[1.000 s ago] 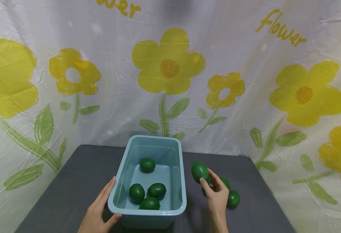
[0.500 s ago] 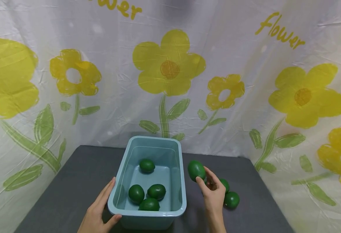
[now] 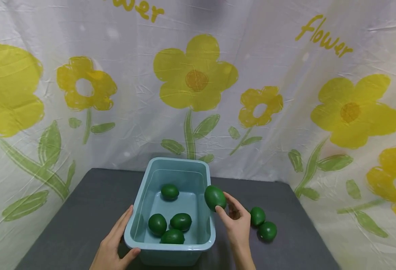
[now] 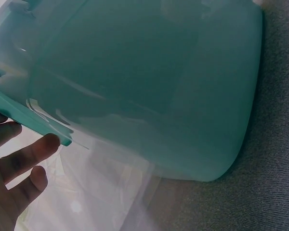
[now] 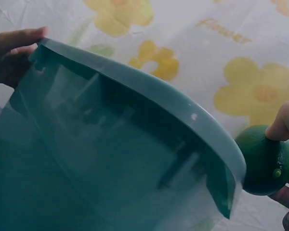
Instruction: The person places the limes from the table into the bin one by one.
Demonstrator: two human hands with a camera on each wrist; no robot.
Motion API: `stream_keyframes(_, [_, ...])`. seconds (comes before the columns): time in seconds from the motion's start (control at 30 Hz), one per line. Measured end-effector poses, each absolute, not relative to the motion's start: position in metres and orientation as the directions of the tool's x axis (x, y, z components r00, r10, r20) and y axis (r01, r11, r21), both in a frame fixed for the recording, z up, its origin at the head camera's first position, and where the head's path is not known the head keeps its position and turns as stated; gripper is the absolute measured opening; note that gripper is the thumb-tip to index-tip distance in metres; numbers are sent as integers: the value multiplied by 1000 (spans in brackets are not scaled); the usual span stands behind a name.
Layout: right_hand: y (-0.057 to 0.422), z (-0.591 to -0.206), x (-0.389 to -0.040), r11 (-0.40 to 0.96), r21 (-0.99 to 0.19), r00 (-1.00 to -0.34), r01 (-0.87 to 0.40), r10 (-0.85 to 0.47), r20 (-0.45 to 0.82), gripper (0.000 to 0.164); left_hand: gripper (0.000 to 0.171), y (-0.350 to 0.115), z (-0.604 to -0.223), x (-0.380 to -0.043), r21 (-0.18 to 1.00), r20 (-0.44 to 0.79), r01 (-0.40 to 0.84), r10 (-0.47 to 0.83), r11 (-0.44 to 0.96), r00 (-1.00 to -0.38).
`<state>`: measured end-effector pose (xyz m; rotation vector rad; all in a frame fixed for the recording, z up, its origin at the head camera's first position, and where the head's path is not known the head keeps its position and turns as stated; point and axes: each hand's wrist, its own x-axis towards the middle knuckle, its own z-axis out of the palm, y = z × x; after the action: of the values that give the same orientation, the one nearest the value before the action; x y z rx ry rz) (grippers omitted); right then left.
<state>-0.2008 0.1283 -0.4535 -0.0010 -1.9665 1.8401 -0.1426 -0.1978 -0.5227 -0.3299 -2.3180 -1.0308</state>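
Head view: 4 green fruits (image 3: pixel 181 222) inside tub (image 3: pixel 170 246), hidden from wrist views.

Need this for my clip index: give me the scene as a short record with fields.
Container: light-blue bin, upright on a dark grey table
Bin contents: four green fruits
Left grip: touches the bin's rim at its left side
Right grip: holds one green fruit at the bin's right rim; contact with the rim unclear
Loose on table: at least two green fruits, to the right of the bin
Backdrop: white sheet with yellow flowers
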Motion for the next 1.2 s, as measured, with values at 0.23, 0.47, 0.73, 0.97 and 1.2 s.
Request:
stream_keyframes(0.23, [120,-452,-202,126,-951,-927,-284,216,305,43,105,-198,-522,-143,604,575,413,-14,681,-818])
stream_keyframes(0.47, [111,-452,-202,217,-928,-930,-303,146,337,42,105,-198,-522,-142,612,558,401,-13,681,-830])
stream_keyframes(0.73, [109,-452,-205,255,-903,-923,-346,77,376,43,103,-199,-524,-143,624,559,411,-13,665,-829])
stream_keyframes(0.97, [111,-453,-206,274,-878,-908,-392,39,417,46,103,-199,-526,-143,626,584,451,1,636,-812])
stream_keyframes(1.2, [114,-455,-204,332,-863,-905,-381,55,421,48,104,-199,-526,-145,612,602,466,5,639,-799])
